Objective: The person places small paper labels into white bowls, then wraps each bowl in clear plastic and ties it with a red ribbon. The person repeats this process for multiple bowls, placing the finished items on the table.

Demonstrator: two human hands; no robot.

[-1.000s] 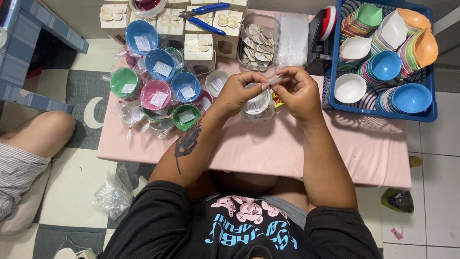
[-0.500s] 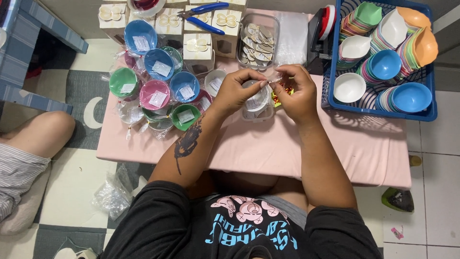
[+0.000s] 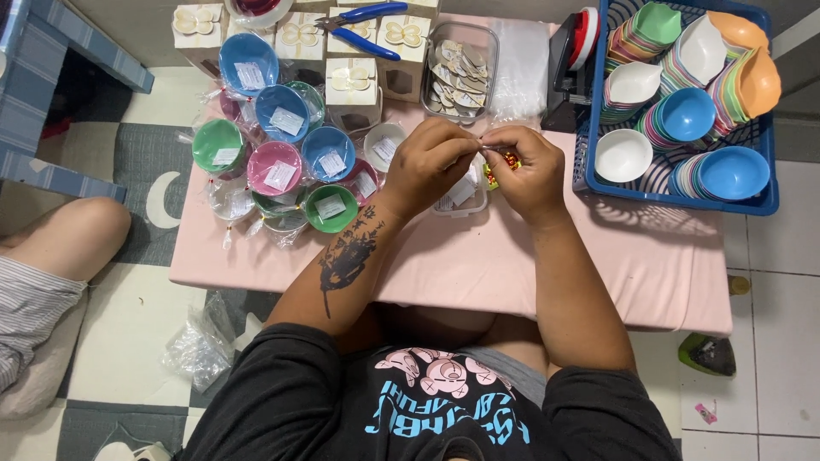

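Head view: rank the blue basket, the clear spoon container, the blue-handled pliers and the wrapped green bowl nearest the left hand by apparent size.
1. Blue basket, largest by far.
2. Clear spoon container.
3. Blue-handled pliers and wrapped green bowl: too alike to rank; the pliers look longer, the bowl wider.

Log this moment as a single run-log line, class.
left hand: pinching small clear wrap | right hand: pinching same wrap | below: clear tub | surface: pink table
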